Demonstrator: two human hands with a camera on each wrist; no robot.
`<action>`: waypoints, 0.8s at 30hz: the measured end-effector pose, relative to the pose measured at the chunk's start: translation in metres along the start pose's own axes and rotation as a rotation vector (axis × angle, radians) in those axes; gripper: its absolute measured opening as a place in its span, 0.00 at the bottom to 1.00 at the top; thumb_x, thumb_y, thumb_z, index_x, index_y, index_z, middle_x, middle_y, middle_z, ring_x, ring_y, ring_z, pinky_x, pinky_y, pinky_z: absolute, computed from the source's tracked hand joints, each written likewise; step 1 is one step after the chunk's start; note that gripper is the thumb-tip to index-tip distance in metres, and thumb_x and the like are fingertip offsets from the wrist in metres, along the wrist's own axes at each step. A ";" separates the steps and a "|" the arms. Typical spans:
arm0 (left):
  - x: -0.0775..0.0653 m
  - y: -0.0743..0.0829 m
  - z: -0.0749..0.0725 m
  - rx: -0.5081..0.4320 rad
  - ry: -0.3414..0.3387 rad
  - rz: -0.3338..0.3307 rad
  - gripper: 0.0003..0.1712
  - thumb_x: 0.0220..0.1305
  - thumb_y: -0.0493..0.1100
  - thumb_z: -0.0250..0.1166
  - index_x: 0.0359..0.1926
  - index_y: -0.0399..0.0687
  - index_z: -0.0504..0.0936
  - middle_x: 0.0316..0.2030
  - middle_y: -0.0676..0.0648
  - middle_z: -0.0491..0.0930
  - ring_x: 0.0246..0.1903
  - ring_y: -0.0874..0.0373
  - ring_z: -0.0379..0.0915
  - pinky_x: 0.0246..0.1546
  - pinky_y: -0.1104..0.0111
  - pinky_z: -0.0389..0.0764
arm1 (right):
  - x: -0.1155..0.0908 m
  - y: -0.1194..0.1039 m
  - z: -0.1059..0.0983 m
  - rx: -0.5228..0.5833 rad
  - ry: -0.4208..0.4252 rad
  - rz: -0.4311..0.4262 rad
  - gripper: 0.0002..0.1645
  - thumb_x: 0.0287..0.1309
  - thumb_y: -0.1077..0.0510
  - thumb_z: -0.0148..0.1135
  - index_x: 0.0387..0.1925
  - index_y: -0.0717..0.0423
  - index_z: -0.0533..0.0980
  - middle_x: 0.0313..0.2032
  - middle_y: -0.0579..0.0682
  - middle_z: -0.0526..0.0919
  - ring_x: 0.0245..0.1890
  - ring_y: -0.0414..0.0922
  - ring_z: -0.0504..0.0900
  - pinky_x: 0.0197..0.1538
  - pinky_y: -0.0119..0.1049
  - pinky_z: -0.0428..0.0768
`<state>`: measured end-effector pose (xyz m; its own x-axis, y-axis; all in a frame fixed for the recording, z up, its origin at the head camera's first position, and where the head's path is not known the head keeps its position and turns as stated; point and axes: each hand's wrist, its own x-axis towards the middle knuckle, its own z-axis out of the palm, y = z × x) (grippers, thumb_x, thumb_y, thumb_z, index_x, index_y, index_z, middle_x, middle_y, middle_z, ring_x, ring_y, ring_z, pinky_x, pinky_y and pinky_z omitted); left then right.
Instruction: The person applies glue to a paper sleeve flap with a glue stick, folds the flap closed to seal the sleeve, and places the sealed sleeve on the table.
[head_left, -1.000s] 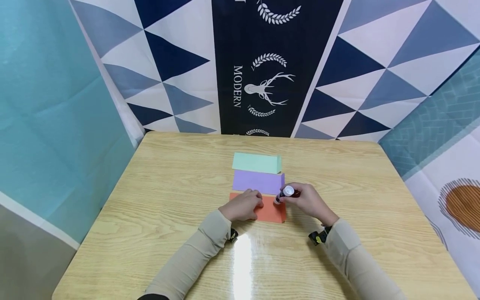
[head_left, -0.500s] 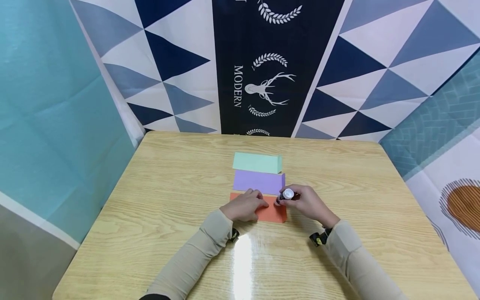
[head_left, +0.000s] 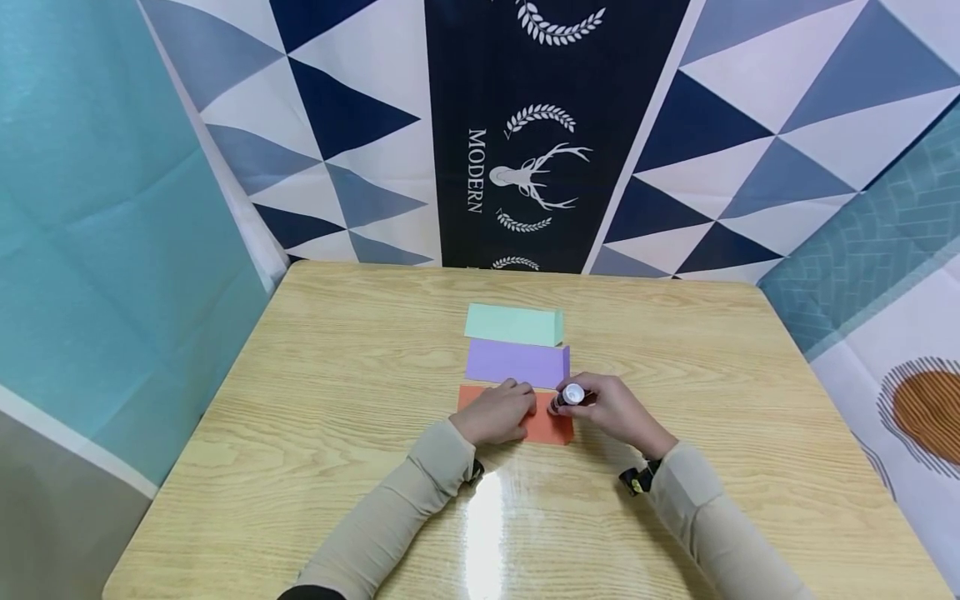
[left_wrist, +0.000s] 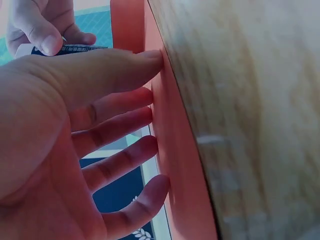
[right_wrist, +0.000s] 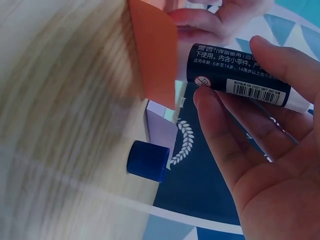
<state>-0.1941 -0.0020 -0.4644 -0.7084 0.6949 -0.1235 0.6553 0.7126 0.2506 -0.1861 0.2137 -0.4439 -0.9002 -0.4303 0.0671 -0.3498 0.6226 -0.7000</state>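
Note:
My left hand (head_left: 497, 414) presses its fingertips onto a strip of orange paper (head_left: 551, 430) with a folded-up flap at its right end. In the left wrist view the thumb and fingers reach down, spread, to the paper. Between thumb and fingers my right hand (head_left: 618, 410) pinches a glue stick (right_wrist: 237, 75) with a dark label and barcode. Its uncovered white end meets the orange paper beside the raised flap (right_wrist: 156, 55). Seen from the head, the glue stick leans, its round white base (head_left: 573, 394) facing up.
Behind the orange strip lie a purple paper strip (head_left: 517, 363) and a mint green one (head_left: 513, 325), each with a right-end flap. A blue cap (right_wrist: 148, 160) stands on the wooden table (head_left: 337, 375) near the right hand. A patterned cloth (head_left: 360, 125) hangs behind.
My left hand has slid a little to the right along the orange paper. The glue stick in my right hand has shifted slightly toward me and still touches the paper near the flap.

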 end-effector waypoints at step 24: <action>0.000 -0.002 -0.001 -0.050 -0.015 -0.003 0.19 0.63 0.44 0.65 0.55 0.53 0.79 0.54 0.52 0.74 0.54 0.57 0.68 0.51 0.66 0.75 | -0.019 -0.007 -0.010 -0.004 -0.118 0.004 0.14 0.51 0.60 0.73 0.42 0.56 0.84 0.40 0.51 0.88 0.38 0.37 0.81 0.40 0.29 0.80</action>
<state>-0.1959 -0.0030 -0.4637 -0.7058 0.6947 -0.1388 0.6392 0.7089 0.2982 -0.1689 0.2244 -0.4335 -0.8648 -0.5018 -0.0203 -0.3476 0.6272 -0.6970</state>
